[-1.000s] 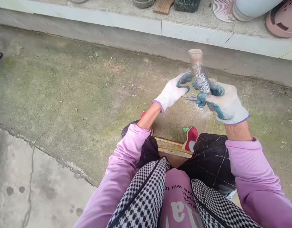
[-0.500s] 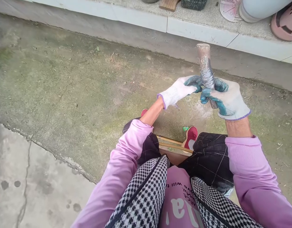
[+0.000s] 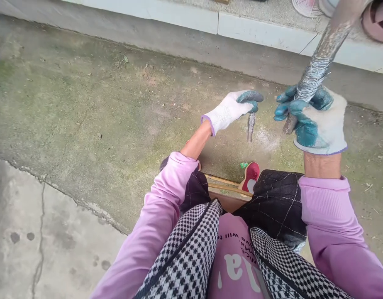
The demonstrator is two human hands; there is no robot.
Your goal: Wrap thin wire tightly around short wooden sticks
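Note:
My right hand, in a white glove with blue-green coated fingers, grips a thick worn stick. Silver wire is wound round the stick's middle. It tilts up to the right, its top near the camera and its lower end poking out below my fingers. To the left, my left hand wears a matching glove, and its fingers are closed. From under them a thin wire-wound rod points down, apparently held there; the grip itself is hidden. The two hands are apart.
A tiled ledge runs along the back, with a pink perforated container and a round woven item on it. Below are mossy concrete ground, a red shoe and a green scrap.
My right hand has moved right and the stick has tilted, its top swinging up toward the camera. My left hand has come away from the stick, and the thin wire-wound rod shows more clearly beneath it.

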